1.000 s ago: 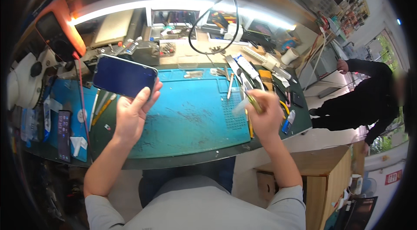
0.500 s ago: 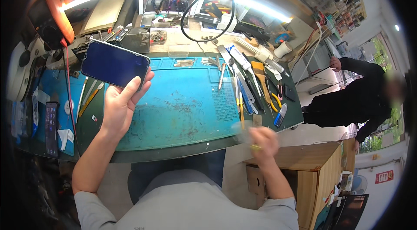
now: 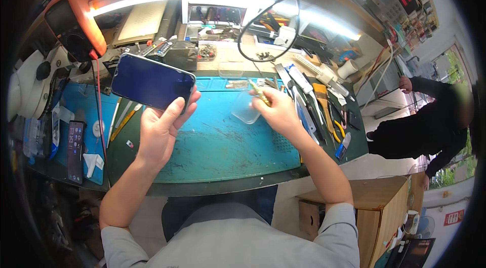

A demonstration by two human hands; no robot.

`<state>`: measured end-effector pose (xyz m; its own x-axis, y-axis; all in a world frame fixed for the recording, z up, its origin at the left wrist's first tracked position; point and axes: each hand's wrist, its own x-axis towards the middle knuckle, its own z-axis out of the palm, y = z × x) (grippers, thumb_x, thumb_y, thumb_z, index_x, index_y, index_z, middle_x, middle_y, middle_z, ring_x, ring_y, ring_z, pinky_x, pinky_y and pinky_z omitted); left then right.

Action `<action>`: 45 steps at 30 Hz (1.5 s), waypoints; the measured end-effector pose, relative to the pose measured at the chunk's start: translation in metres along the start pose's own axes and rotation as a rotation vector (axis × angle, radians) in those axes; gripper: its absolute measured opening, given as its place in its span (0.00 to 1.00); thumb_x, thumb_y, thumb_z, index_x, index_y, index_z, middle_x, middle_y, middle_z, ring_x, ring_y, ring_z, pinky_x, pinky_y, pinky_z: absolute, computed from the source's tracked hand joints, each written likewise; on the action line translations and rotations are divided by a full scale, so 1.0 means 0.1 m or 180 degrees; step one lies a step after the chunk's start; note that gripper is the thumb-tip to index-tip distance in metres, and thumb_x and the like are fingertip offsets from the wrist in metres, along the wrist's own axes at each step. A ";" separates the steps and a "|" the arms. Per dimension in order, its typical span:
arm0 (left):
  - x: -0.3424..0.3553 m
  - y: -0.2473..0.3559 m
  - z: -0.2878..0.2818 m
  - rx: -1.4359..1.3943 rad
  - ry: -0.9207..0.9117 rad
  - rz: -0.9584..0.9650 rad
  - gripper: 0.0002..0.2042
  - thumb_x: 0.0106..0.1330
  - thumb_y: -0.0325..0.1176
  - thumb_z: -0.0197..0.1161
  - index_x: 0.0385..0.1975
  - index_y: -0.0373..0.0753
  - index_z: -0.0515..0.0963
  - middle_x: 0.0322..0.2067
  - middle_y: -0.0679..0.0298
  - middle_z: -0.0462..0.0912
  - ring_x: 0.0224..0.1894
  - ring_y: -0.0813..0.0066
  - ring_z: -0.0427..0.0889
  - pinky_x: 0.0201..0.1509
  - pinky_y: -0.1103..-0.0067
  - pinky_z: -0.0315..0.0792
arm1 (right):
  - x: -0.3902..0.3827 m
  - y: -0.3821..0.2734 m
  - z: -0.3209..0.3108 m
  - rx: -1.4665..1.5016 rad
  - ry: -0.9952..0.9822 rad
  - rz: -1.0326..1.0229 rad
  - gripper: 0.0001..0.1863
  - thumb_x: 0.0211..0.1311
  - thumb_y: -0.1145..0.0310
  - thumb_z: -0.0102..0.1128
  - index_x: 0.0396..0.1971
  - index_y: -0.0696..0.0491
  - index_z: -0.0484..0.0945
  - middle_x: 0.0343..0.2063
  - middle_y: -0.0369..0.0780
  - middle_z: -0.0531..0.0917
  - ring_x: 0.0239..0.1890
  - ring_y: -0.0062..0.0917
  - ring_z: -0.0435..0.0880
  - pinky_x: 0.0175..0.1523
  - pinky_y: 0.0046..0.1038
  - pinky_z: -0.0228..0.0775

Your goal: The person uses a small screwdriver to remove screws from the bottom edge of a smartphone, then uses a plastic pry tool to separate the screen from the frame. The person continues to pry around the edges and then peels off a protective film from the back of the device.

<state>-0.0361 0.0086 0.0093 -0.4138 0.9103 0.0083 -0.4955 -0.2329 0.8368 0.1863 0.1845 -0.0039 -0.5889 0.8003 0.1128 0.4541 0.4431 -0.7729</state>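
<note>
My left hand (image 3: 161,128) grips a smartphone (image 3: 152,80) with a dark blue screen, thumb on its lower right corner and fingers behind it. The phone is held tilted above the left part of the blue work mat (image 3: 217,151). Over the middle of the mat, my right hand (image 3: 278,111) is closed on a slim yellow tool (image 3: 261,94) that points up and away; its exact kind is unclear. A clear plastic container (image 3: 246,111) is beside those fingers, apparently pinched in the same hand.
Pliers (image 3: 336,128), a brush (image 3: 321,96), a blue utility knife (image 3: 343,146) and a white tube (image 3: 299,79) lie to the right. Another phone (image 3: 75,151) rests at far left, near an orange multimeter (image 3: 76,25). A black cable loop (image 3: 243,40) hangs overhead. A person (image 3: 425,111) stands at right.
My right hand has moved from the bench's front right edge up and left over the mat, bringing the yellow tool and clear container. My left hand still holds the phone; the view has shifted slightly.
</note>
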 end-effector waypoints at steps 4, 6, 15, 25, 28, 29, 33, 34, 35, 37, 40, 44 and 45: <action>-0.01 0.02 -0.06 0.0022 0.0017 -0.0020 0.17 0.76 0.26 0.56 0.61 0.26 0.73 0.59 0.50 0.79 0.62 0.61 0.80 0.64 0.76 0.80 | 0.23 -0.05 0.33 -0.0653 0.0326 -0.0633 0.14 0.63 0.66 0.67 0.47 0.54 0.84 0.34 0.48 0.85 0.38 0.39 0.85 0.47 0.38 0.76; -0.01 0.02 -0.06 -0.0012 0.0029 -0.0029 0.17 0.76 0.26 0.56 0.61 0.27 0.73 0.59 0.50 0.79 0.62 0.61 0.80 0.64 0.75 0.80 | 0.23 -0.07 0.29 -0.1040 0.0538 -0.0904 0.14 0.62 0.64 0.72 0.43 0.56 0.85 0.31 0.44 0.85 0.31 0.32 0.83 0.39 0.31 0.74; -0.03 0.05 -0.06 -0.0080 -0.0006 -0.0011 0.17 0.76 0.26 0.56 0.61 0.27 0.73 0.59 0.49 0.79 0.62 0.61 0.81 0.64 0.75 0.80 | 0.24 -0.05 0.21 -0.1269 -0.0490 -0.1069 0.08 0.61 0.68 0.70 0.36 0.56 0.84 0.32 0.45 0.85 0.37 0.40 0.84 0.44 0.38 0.75; 0.02 0.02 -0.04 -0.0054 -0.0039 -0.0074 0.17 0.76 0.27 0.57 0.61 0.28 0.74 0.59 0.50 0.80 0.61 0.62 0.81 0.64 0.75 0.79 | 0.26 -0.14 0.09 -0.1311 -0.0707 -0.0866 0.12 0.68 0.62 0.62 0.38 0.57 0.80 0.33 0.49 0.84 0.38 0.43 0.83 0.44 0.39 0.73; -0.01 0.05 -0.07 -0.0036 0.0063 0.0030 0.16 0.76 0.28 0.58 0.59 0.28 0.75 0.56 0.52 0.82 0.60 0.64 0.82 0.63 0.74 0.79 | -0.19 -0.36 -0.45 0.0225 -0.1194 -0.0298 0.10 0.71 0.68 0.57 0.29 0.55 0.72 0.24 0.33 0.71 0.26 0.17 0.68 0.33 0.26 0.64; -0.03 0.07 -0.09 -0.0058 0.0102 0.0097 0.16 0.75 0.28 0.58 0.58 0.29 0.76 0.55 0.53 0.83 0.59 0.65 0.83 0.63 0.74 0.79 | -0.45 -0.24 -0.68 0.0729 -0.1683 -0.0298 0.07 0.69 0.71 0.59 0.30 0.54 0.73 0.26 0.32 0.70 0.29 0.18 0.71 0.35 0.25 0.66; -0.07 0.11 -0.03 -0.0108 0.0032 0.0102 0.15 0.75 0.28 0.58 0.57 0.28 0.77 0.55 0.52 0.83 0.59 0.65 0.83 0.63 0.73 0.79 | -1.60 0.06 -1.30 0.0751 -0.1205 -0.0555 0.07 0.65 0.77 0.61 0.29 0.53 0.71 0.32 0.38 0.78 0.33 0.20 0.75 0.36 0.22 0.68; -0.07 0.11 -0.01 -0.0127 0.0022 0.0073 0.15 0.75 0.28 0.58 0.57 0.28 0.77 0.55 0.52 0.83 0.59 0.65 0.83 0.63 0.73 0.79 | -1.87 0.15 -1.41 0.1263 -0.0809 -0.0146 0.08 0.64 0.78 0.62 0.29 0.53 0.71 0.32 0.39 0.78 0.32 0.20 0.74 0.36 0.21 0.67; -0.08 0.11 0.01 -0.0133 -0.0002 0.0045 0.15 0.75 0.28 0.58 0.57 0.28 0.77 0.55 0.52 0.83 0.59 0.65 0.83 0.63 0.73 0.79 | -2.11 0.25 -1.50 0.1772 -0.0384 0.0258 0.08 0.63 0.78 0.63 0.29 0.53 0.72 0.32 0.39 0.79 0.31 0.19 0.74 0.35 0.21 0.66; -0.06 0.09 0.00 -0.0164 -0.0009 0.0020 0.15 0.75 0.28 0.58 0.58 0.28 0.77 0.55 0.52 0.83 0.59 0.65 0.83 0.64 0.73 0.79 | -2.45 0.52 -1.68 0.2561 -0.0013 0.0591 0.08 0.61 0.78 0.65 0.30 0.53 0.73 0.31 0.38 0.79 0.29 0.18 0.74 0.34 0.21 0.66; -0.02 0.05 -0.01 -0.0122 -0.0015 0.0057 0.15 0.76 0.27 0.58 0.58 0.29 0.77 0.55 0.52 0.83 0.59 0.65 0.82 0.64 0.73 0.79 | -2.28 0.37 -1.49 0.1487 0.0151 0.0528 0.06 0.61 0.78 0.66 0.33 0.55 0.76 0.30 0.36 0.80 0.27 0.17 0.74 0.33 0.22 0.67; -0.03 0.11 -0.07 -0.0123 0.0169 0.0256 0.14 0.76 0.26 0.58 0.57 0.28 0.76 0.56 0.52 0.82 0.60 0.65 0.82 0.64 0.74 0.79 | -1.42 -0.28 -0.88 0.0363 -0.0344 -0.0070 0.07 0.62 0.77 0.66 0.40 0.58 0.82 0.32 0.39 0.83 0.29 0.23 0.81 0.34 0.25 0.72; -0.01 0.12 -0.08 -0.0133 0.0153 0.0272 0.14 0.76 0.26 0.58 0.57 0.28 0.76 0.56 0.52 0.82 0.60 0.65 0.82 0.65 0.73 0.79 | -1.18 -0.23 -0.74 -0.0392 -0.0347 -0.0919 0.10 0.61 0.76 0.67 0.43 0.57 0.83 0.36 0.40 0.84 0.30 0.26 0.83 0.35 0.26 0.74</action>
<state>-0.0474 0.0027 0.0150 -0.4915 0.8693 0.0516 -0.4879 -0.3240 0.8105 0.2944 0.1093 0.0468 -0.7700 0.5897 0.2437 0.3315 0.6961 -0.6368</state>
